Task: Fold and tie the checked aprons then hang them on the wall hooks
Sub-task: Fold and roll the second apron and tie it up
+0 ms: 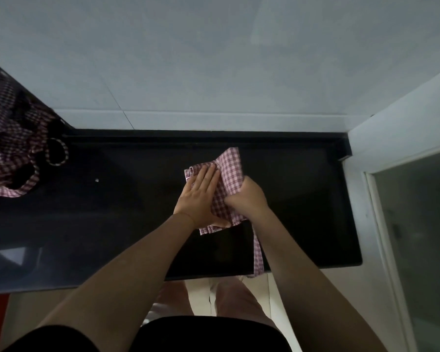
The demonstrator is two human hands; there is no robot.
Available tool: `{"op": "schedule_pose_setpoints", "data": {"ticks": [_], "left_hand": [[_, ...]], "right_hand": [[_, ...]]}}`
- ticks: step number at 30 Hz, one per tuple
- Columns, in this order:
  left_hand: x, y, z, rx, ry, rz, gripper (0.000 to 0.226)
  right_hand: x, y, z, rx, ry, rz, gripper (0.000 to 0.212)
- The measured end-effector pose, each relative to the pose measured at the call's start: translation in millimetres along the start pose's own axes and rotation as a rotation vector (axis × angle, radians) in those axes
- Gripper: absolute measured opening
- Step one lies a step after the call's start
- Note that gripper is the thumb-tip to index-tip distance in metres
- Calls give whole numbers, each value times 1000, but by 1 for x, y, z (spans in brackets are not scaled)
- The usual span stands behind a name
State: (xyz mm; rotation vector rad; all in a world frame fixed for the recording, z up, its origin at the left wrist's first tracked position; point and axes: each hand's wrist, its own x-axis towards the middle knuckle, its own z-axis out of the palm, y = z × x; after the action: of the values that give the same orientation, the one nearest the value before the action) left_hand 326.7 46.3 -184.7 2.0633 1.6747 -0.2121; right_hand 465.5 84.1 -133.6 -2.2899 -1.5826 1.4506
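Pink checked apron (226, 171) folded small on the black counter (112, 212), pressed flat by the left hand (200, 198) with fingers straight and together, gripped at its right edge by the curled right hand (248, 198), strap (257, 250) trailed over the counter's front edge, more checked aprons (8, 151) heaped at far left.

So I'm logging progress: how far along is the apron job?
Early. In hand: one checked apron is folded small on the black counter, left hand pressing it flat, right hand gripping it, its strap trailing loose. Left: tying it, the apron heap, all hanging.
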Motion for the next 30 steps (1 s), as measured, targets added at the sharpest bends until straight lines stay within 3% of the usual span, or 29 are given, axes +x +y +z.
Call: {"op": "schedule_pose_setpoints", "data": {"ticks": [4, 7, 9, 14, 18, 21, 23, 25, 27, 28, 30], "left_hand": [[-2, 1, 0, -63, 35, 12, 127], [-11, -11, -2, -278, 211, 54, 113], [-19, -17, 1, -289, 294, 34, 112], [-30, -29, 14, -233, 173, -132, 125], [-24, -28, 17, -208, 177, -153, 107], [-25, -35, 12, -289, 136, -107, 103], [-26, -45, -1, -515, 141, -82, 100], [-32, -51, -17, -753, 264, -157, 92], [-38, -48, -29, -620, 513, -146, 81], [-39, -43, -31, -454, 600, -37, 75], [-40, -35, -30, -175, 520, 191, 62]], "right_hand": [[-21, -5, 29, -387, 188, -161, 55], [-27, -2, 39, -444, 299, -179, 44], [-29, 0, 40, -504, 333, -188, 43], [-38, 0, 60, -556, 469, -326, 46], [-48, 11, 75, -590, 529, -562, 29], [-52, 19, 82, -634, 467, -583, 41], [-54, 24, 86, -712, 433, -573, 56], [-58, 27, 91, -801, 420, -571, 66], [-60, 27, 96, -865, 421, -579, 61], [-60, 27, 98, -873, 430, -584, 57], [-61, 25, 100, -869, 457, -579, 49]]}}
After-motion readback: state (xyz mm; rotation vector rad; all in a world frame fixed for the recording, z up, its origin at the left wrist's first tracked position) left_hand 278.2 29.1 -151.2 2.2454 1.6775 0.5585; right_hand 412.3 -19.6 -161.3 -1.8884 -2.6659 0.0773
